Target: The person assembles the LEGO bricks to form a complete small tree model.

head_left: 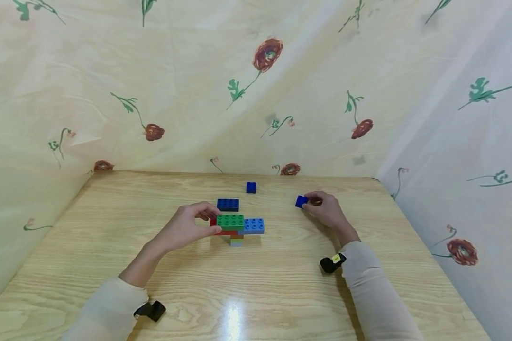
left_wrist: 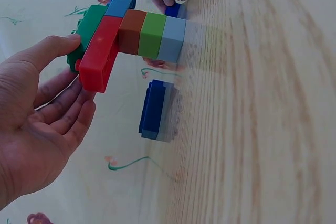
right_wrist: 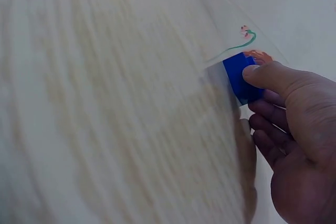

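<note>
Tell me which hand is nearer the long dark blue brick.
Left. The left hand is front-left of the long dark blue brick; the right hand is farther off, to its right.

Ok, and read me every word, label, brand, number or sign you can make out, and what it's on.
No readable text.
Small yellow square sticker on the black wrist device at the cream right sleeve: a dark mark, too small to read.
Multicoloured plastic brick stack and separate blue plastic bricks: no lettering visible.
Cream fabric backdrop with red flowers: printed plants only, no writing visible.
</note>
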`<state>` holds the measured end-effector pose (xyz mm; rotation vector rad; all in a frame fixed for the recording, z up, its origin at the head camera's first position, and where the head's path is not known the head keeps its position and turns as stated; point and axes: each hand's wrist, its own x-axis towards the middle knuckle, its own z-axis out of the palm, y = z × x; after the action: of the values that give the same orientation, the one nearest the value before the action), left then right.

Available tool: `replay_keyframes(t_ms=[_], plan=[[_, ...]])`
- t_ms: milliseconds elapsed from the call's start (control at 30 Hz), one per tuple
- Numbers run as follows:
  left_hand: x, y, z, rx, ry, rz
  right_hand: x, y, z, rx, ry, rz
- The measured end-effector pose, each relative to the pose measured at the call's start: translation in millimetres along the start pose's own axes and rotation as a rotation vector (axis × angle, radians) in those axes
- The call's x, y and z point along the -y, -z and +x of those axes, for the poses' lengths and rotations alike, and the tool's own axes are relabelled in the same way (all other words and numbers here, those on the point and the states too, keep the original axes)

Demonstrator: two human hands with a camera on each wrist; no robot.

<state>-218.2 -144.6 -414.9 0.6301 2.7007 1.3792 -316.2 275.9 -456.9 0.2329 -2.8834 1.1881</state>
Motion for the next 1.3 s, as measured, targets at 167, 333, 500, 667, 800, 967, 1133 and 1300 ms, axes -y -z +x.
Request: replay_keyframes(t_ms=[167,333,500,667,800,967,1133,1300], plan=[[0.1,1.1,0.0,0.0,0.0,-0.005,-2.4,-1.4,1.4,-0.004,0.006,-0.02],[-2.1,0.7,-0.9,-0.001,0.008,-0.016,-3.9,-4.1,1.0,-0.005,-0.004,-0.008],[-3.9,0.1,-1.5,-0.002,0.009,-0.016,-3.4,-4.0,0.8,-0.01,-0.003,-0.004],[-2.4,-0.5,-0.6,0.002,0.009,-0.01,1.6,-3.4,-1.7,-0.01,-0.008,0.013],[-2.2,-0.2,-0.4,-0.001,0.009,-0.013,9.1,-3.2,-3.7,-0.015,0.006,0.018],[-3.8,0.3,-1.0,-0.003,0.004,-0.017,20.0,-2.6,-7.4,-0.01,0.036,0.017],[-3.4,-0.3,-0.9,0.0,0.005,-0.015,32.7,-3.4,-11.5,0.002,0.085,0.024],[-2.2,-0.7,-1.4,-0.001,0.001,-0.006,44.4,-5.3,-16.1,0.003,0.127,0.034]])
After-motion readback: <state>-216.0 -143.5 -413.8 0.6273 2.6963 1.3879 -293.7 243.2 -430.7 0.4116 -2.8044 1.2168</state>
